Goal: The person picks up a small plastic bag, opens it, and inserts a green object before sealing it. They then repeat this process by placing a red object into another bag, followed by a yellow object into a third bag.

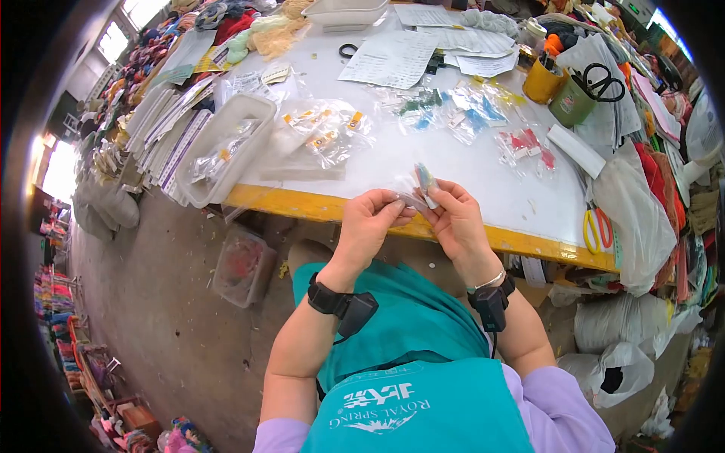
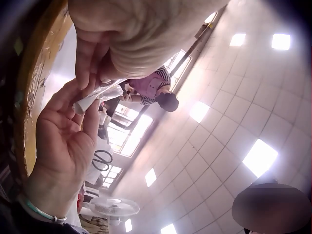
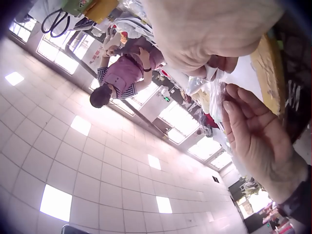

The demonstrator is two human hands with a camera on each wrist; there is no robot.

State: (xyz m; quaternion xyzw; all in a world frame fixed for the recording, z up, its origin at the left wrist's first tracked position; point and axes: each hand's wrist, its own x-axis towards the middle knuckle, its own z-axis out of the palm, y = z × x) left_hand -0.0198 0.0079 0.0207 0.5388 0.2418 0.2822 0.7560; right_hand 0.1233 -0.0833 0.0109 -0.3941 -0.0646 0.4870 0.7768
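Note:
In the head view both hands meet above the table's yellow front edge. The left hand pinches one end of a clear plastic bag between thumb and fingers. The right hand grips the bag's other part, along with a small piece in blue and pale colours that stands up above the thumb. In the left wrist view a white rolled end shows between the fingers. The right wrist view shows the crinkled clear plastic stretched between the two hands. What the bag holds cannot be told.
On the white table lie bags with orange-marked pieces, bags with red pieces, paper sheets and a white bin. A green cup holds black scissors; yellow and red scissors are at the right edge.

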